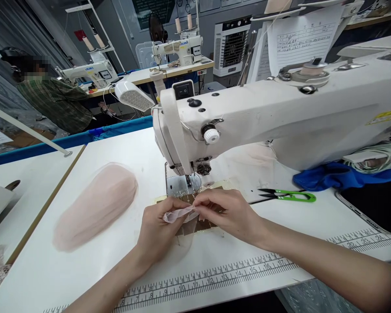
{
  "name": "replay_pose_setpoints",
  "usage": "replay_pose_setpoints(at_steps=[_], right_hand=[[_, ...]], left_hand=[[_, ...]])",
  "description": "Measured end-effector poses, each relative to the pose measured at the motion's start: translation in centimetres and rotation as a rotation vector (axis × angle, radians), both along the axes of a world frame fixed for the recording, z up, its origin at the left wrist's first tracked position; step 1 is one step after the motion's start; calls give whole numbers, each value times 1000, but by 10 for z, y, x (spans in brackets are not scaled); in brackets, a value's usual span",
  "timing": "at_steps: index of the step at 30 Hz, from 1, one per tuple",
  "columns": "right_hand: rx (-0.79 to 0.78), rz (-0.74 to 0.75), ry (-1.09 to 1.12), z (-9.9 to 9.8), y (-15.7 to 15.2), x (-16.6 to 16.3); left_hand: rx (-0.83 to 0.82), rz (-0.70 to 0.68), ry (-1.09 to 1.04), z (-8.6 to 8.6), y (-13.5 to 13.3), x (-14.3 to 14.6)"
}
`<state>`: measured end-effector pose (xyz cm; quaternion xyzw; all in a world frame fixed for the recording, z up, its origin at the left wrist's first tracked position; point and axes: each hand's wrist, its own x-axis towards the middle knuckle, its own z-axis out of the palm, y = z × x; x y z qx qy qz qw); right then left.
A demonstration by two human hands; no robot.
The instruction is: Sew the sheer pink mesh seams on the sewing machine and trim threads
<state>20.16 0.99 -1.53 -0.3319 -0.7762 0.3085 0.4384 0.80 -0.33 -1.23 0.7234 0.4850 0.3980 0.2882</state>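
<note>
Sheer pale fabric, one piece: just near of the sewing machine needle, pinched, I see, in the fingertips of both left hand and right hand. Pink gauzy bundle, one: on the white table, left of the hands. Green snips, one: to the right. Phone, one: farther right.

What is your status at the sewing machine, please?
Left hand, right hand pinching sheer fabric. Fabric in front of presser foot. Green snips to the right, clear of both hands.
</note>
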Motion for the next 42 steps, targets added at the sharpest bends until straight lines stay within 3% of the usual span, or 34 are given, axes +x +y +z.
replay_pose_setpoints(at_steps=[2, 4, 9, 11, 15, 18, 22, 25, 29, 35, 42], right_hand=[[30, -9, 9, 0, 0, 2], [-50, 15, 28, 2, -1, 5], [-697, 225, 42, 14, 2, 11], [-746, 218, -26, 14, 5, 10], [-381, 3, -319, 3, 10, 1], [-105, -141, -492, -6, 15, -3], [33, -243, -569, -12, 21, -4], [65, -291, -572, -12, 24, -5], [36, -302, -513, -12, 26, -7], [51, -321, -550, -15, 29, -5], [377, -213, -624, -14, 17, 6]], left_hand=[[-103, 2, -12, 2, 0, 0], [-222, -20, -55, 6, -1, 0], [-492, -131, -62, 12, -2, 1], [-433, -128, 57, 7, -1, 1], [-77, 2, 422, -8, 1, 2], [64, 79, 514, -13, 2, 2], [408, 126, 617, -10, 1, 2], [606, 84, 710, -9, -2, 4], [624, -50, 805, -12, -8, 5], [607, -78, 826, -9, -10, 5], [594, -68, 818, -8, 0, 4]])
